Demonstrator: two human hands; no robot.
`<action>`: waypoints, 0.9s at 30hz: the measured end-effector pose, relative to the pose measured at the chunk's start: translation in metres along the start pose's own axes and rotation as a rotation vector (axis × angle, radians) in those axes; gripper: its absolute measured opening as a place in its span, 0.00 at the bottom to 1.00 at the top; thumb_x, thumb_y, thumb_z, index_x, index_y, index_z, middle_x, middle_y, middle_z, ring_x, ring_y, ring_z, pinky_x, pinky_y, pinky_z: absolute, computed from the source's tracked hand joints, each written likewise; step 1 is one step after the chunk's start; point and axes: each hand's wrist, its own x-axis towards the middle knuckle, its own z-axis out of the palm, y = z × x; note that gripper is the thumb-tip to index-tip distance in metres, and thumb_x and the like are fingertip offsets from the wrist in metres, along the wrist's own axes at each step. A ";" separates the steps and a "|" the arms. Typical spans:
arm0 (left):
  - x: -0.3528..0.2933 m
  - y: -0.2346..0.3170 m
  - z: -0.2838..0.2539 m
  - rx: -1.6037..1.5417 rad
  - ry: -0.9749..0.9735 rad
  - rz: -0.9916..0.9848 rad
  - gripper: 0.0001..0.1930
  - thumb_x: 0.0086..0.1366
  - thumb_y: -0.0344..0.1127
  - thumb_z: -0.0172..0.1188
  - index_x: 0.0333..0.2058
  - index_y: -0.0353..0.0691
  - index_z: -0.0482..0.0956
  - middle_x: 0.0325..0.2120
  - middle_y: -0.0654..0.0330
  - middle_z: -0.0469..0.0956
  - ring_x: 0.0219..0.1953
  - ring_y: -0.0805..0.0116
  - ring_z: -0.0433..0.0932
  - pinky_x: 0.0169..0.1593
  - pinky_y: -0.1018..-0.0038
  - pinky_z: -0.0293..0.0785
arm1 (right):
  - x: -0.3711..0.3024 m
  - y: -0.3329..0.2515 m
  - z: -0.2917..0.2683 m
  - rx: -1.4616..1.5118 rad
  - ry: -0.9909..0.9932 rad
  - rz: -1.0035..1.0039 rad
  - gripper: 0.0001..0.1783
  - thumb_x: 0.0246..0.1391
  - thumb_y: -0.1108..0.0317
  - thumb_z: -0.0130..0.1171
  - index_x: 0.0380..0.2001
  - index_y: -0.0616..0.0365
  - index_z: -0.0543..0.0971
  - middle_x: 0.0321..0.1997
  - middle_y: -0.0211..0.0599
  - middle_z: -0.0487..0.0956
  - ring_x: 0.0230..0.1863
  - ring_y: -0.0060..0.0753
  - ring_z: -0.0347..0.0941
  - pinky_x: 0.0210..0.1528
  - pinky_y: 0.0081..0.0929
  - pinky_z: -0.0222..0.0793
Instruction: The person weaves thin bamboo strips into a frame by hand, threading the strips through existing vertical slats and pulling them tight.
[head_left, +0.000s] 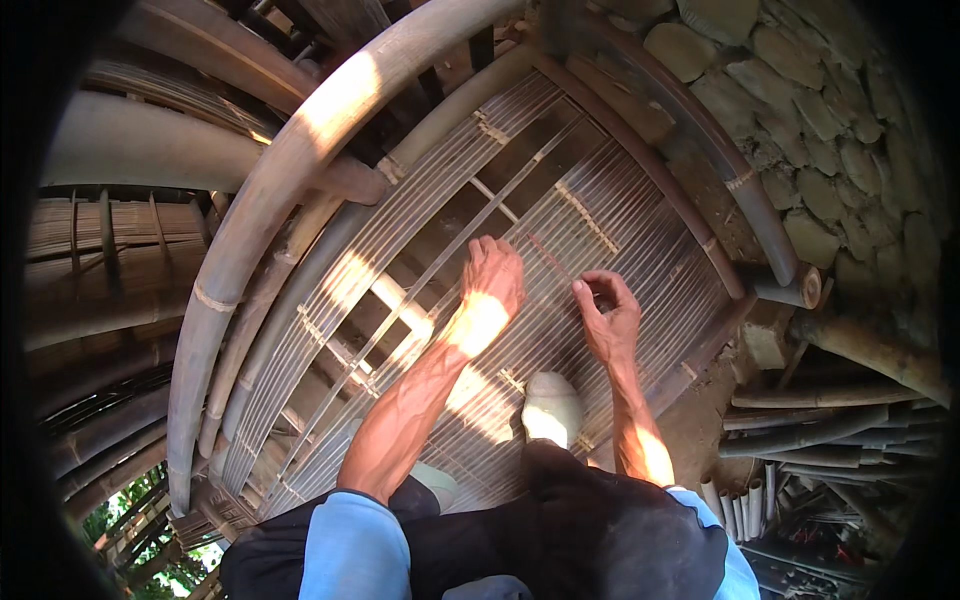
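Observation:
My left hand [493, 275] is closed above a bamboo slat panel [640, 250], its fingers curled downward; whether it grips anything is hidden. To its right, my right hand [610, 312] pinches between thumb and forefinger the near end of a thin reddish-brown strip [548, 257]. That strip slants up and left, its far end close to my left fingers. Under both hands run many narrow parallel slats, with a gap on the left part crossed by a lone slat [490, 207]. Short cross ties [588, 216] bind some slats.
My shoe [552, 405] rests on the slats. A thick curved bamboo pole [270, 190] borders the left side, and another pole [720, 150] lies at right. A stone wall [800, 110] stands at upper right, with stacked bamboo [830, 430] below it.

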 end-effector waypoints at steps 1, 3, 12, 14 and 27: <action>-0.003 0.003 0.001 -0.005 -0.004 0.003 0.13 0.53 0.24 0.62 0.38 0.26 0.75 0.40 0.43 0.73 0.46 0.43 0.74 0.44 0.55 0.76 | 0.000 0.004 0.001 0.035 0.011 -0.002 0.14 0.60 0.62 0.68 0.43 0.59 0.82 0.32 0.28 0.83 0.34 0.20 0.78 0.37 0.23 0.74; -0.007 0.005 -0.001 -0.313 -0.179 -0.193 0.11 0.62 0.30 0.62 0.38 0.28 0.74 0.35 0.39 0.76 0.39 0.44 0.79 0.43 0.56 0.78 | -0.001 0.009 0.004 0.117 -0.002 0.064 0.13 0.61 0.61 0.68 0.42 0.60 0.82 0.31 0.29 0.82 0.33 0.20 0.77 0.36 0.23 0.73; -0.045 0.020 -0.026 -0.876 -0.306 -0.390 0.14 0.69 0.38 0.59 0.40 0.29 0.79 0.25 0.51 0.83 0.27 0.66 0.81 0.31 0.68 0.77 | -0.006 0.013 0.038 0.439 -0.471 0.414 0.21 0.71 0.53 0.55 0.42 0.63 0.81 0.33 0.31 0.82 0.32 0.21 0.77 0.37 0.23 0.74; -0.053 0.019 -0.025 -0.888 -0.397 -0.381 0.09 0.68 0.34 0.60 0.38 0.31 0.81 0.27 0.55 0.83 0.26 0.71 0.80 0.30 0.72 0.77 | -0.004 0.006 0.048 0.721 -0.440 0.495 0.18 0.72 0.56 0.54 0.46 0.62 0.79 0.36 0.32 0.82 0.35 0.25 0.79 0.38 0.22 0.77; -0.028 -0.031 0.023 -0.337 0.293 -0.341 0.11 0.72 0.40 0.56 0.35 0.40 0.80 0.33 0.52 0.77 0.38 0.47 0.77 0.42 0.55 0.72 | 0.006 -0.023 0.032 0.780 -0.507 0.611 0.11 0.74 0.61 0.51 0.44 0.57 0.75 0.20 0.17 0.59 0.18 0.13 0.51 0.19 0.14 0.47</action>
